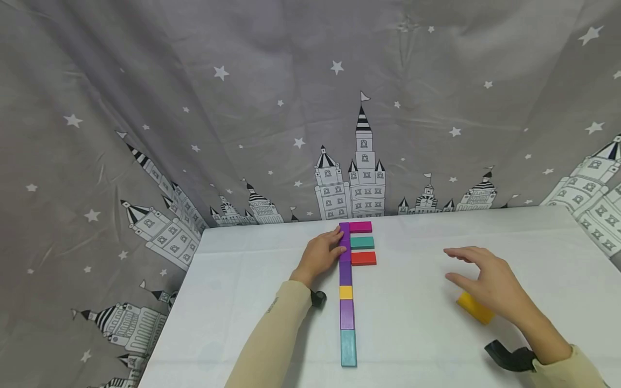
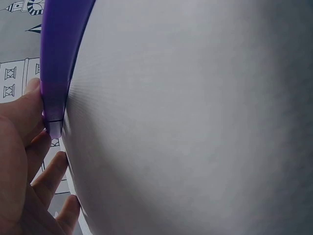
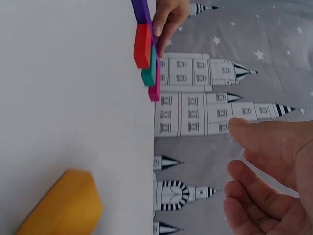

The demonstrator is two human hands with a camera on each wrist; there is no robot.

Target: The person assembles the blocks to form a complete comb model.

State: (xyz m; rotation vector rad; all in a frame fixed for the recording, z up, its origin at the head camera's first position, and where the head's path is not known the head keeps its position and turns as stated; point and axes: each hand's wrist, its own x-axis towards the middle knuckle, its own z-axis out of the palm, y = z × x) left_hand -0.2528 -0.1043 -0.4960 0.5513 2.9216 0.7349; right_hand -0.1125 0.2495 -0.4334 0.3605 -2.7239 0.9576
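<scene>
A column of flat blocks runs down the middle of the table. At its far end, my left hand (image 1: pixel 320 254) rests its thumb and index finger on the outer side of the purple blocks (image 1: pixel 344 250). Those blocks rise along the left edge of the left wrist view, the thumb touching their side. Magenta (image 1: pixel 361 227), teal (image 1: pixel 363 243) and red (image 1: pixel 364 258) blocks stick out rightward from the column. Over to the right, my right hand (image 1: pixel 492 280) hovers with nothing in its parted fingers. Partly hidden beneath it is a yellow block (image 1: pixel 473 309), also in the right wrist view (image 3: pixel 68 208).
Nearer me, the column continues with a small yellow block (image 1: pixel 346 292), a lighter purple block (image 1: pixel 346 314) and a blue-teal block (image 1: pixel 348 348). The white table (image 1: pixel 233 312) ends at a grey curtain (image 1: pixel 271 48) printed with castles and stars.
</scene>
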